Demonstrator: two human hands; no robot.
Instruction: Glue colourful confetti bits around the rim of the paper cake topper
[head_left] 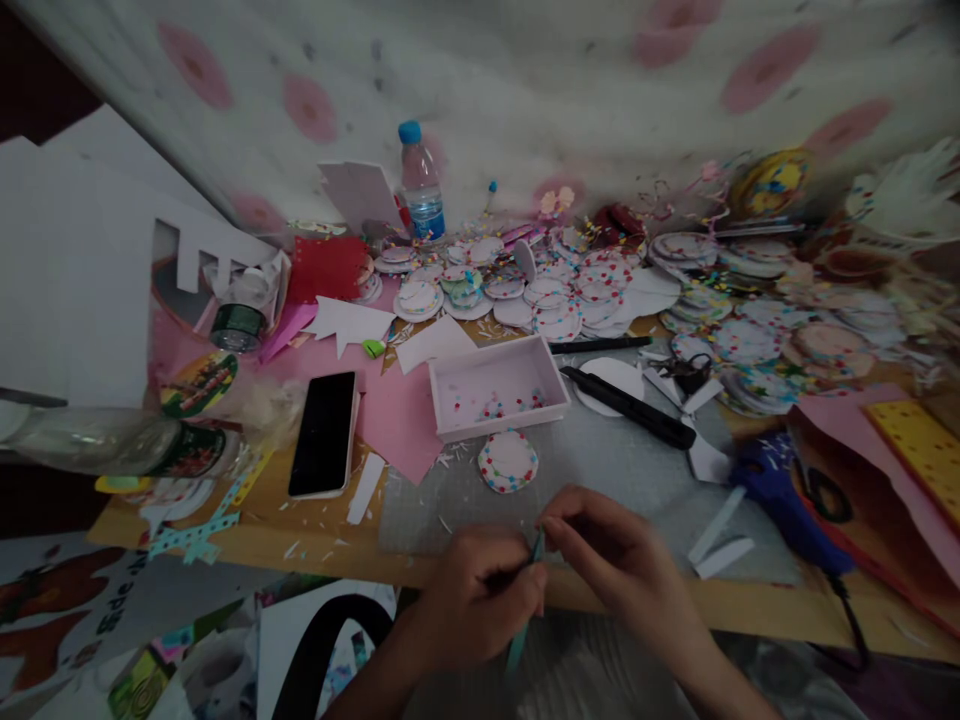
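A narrow teal strip (516, 648) is pinched in my left hand (484, 590), one end hanging below the fist over the table's front edge. My right hand (600, 545) has its thumb and fingertips closed at the strip's upper end. Just beyond the hands, a small white disc with red and blue dots round its rim (508, 461) lies on the grey cutting mat (435, 510). Behind the disc stands an open white box (501, 425) with a few coloured bits inside. A black utility knife (637, 408) lies to the box's right, partly over a plain white disc.
Piles of dotted discs (600, 280) line the back, near a water bottle (422, 185). Left are a phone (324, 433), pink paper (405, 425) and a lying plastic bottle (97, 440). A blue glue gun (787, 490) and scissors (827, 495) lie right.
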